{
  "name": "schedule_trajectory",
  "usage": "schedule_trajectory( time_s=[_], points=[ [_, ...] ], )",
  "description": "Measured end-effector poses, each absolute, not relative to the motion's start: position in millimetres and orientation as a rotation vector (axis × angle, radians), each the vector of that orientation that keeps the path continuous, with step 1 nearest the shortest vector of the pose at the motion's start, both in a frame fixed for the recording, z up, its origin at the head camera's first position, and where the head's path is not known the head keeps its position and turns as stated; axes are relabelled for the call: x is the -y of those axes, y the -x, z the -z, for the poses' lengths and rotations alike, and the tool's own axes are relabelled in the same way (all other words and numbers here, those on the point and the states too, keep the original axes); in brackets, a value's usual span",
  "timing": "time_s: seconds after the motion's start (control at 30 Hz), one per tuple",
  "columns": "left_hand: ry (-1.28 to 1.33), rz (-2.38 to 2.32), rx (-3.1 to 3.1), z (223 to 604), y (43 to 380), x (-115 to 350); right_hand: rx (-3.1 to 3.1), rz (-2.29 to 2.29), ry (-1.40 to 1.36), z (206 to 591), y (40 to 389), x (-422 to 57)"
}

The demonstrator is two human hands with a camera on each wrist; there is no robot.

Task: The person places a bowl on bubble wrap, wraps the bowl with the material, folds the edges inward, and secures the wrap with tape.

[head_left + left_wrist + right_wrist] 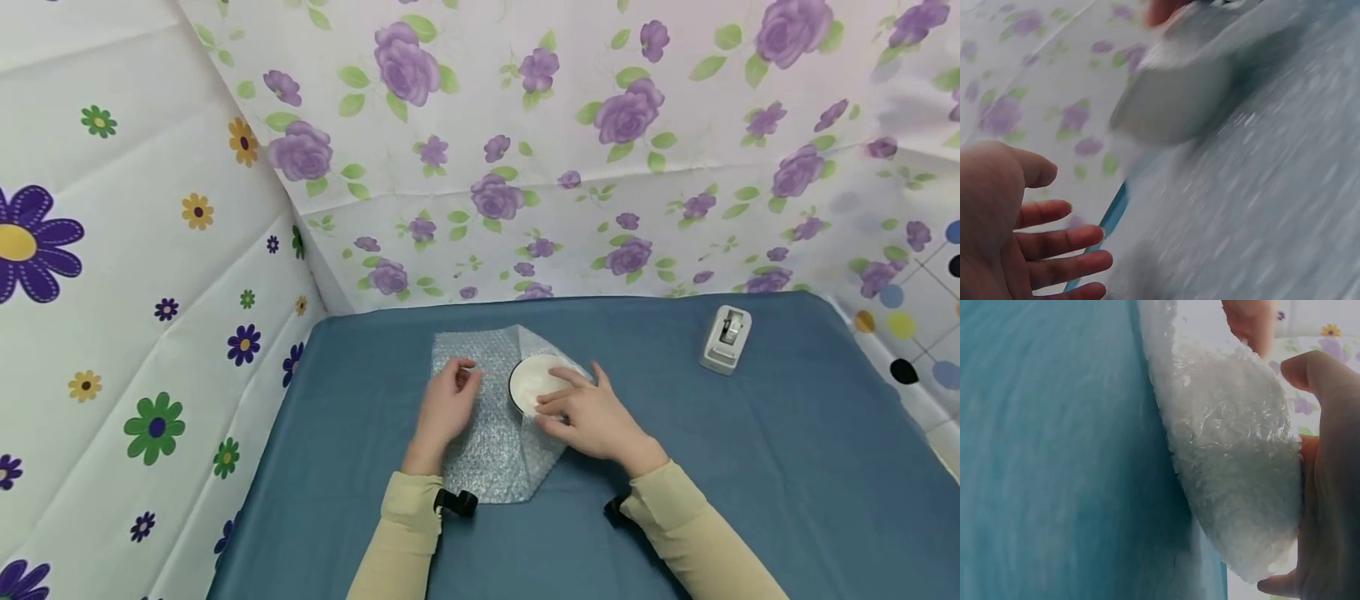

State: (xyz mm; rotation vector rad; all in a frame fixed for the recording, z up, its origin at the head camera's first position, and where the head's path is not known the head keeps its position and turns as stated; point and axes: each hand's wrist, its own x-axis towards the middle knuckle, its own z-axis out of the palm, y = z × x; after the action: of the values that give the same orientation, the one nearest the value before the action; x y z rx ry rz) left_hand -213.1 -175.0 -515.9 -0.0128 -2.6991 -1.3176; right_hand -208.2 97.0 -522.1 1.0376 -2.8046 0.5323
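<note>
A white bowl [531, 382] with a dark rim sits on a sheet of bubble wrap [483, 433], whose right side is folded up against it. My right hand [592, 412] lies over the bowl's right side, its fingers spread across the rim and the folded wrap. In the right wrist view, the wrap [1235, 437] covers the bowl's side, with the thumb and fingers reaching along it. My left hand [448, 404] hovers over the left part of the sheet. Its fingers [1066, 242] are loosely extended and hold nothing, apart from the blurred bowl [1166, 103] in the left wrist view.
A white tape dispenser [726, 339] stands at the back right of the blue-covered table [787, 500]. Flower-patterned sheeting [495, 150] rises behind the table's back edge and along the left side. Each wrist carries a small black camera [456, 502].
</note>
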Motion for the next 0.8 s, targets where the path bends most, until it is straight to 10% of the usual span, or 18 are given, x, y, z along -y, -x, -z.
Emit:
schedule_trajectory(
  time_s=[0.8],
  points=[
    [-0.526,1.902,2.611,515,298,242,2.854,-0.769,-0.945,527,208,-92]
  ],
)
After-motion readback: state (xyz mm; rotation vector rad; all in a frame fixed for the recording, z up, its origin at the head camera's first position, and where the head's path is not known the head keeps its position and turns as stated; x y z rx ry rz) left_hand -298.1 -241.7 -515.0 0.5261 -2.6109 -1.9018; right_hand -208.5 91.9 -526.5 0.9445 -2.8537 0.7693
